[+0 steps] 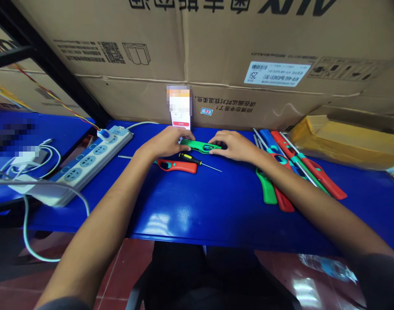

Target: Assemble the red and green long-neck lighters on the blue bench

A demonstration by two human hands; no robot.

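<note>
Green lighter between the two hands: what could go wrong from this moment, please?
The screwdriver lies with its thin shaft bare just below the green utility lighter, so a slip of the left hand or right hand might meet its tip. The upright phone stands close beyond the hands and could perhaps be knocked over.
</note>
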